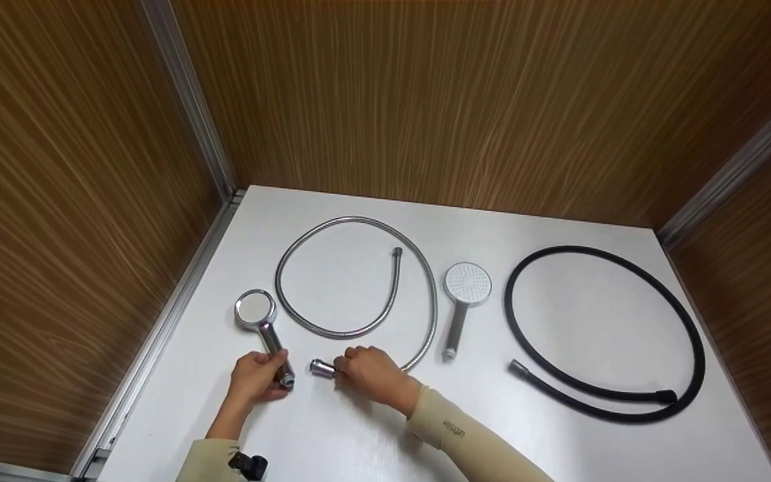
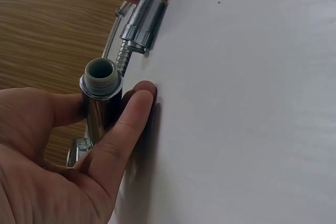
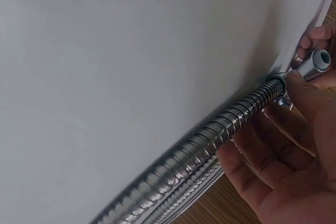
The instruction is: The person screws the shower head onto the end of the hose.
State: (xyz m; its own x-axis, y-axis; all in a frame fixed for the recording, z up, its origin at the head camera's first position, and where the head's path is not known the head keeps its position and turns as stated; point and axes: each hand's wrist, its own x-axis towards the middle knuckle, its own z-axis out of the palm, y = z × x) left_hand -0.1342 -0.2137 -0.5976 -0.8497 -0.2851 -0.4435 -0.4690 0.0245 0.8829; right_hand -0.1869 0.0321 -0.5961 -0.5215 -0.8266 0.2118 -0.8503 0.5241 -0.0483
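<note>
My left hand (image 1: 253, 379) grips a chrome shower head (image 1: 255, 308) by its handle, the round head pointing away from me. Its threaded handle end (image 2: 101, 77) faces the camera in the left wrist view, thumb on one side and fingers on the other. My right hand (image 1: 372, 375) pinches a silver metal shower hose (image 1: 434, 314) just behind its chrome end nut (image 1: 322, 368). That nut points left toward the handle end, a short gap between them. In the right wrist view the ribbed hose (image 3: 231, 121) runs from between the thumb and fingers.
On the white table (image 1: 385, 442) a second shower head (image 1: 468, 282) with a white face and grey handle lies right of the metal hose. Farther right a black hose (image 1: 699, 348) lies coiled, its grey end (image 1: 518, 367) toward me. Wood-grain panels (image 1: 425, 100) enclose the table.
</note>
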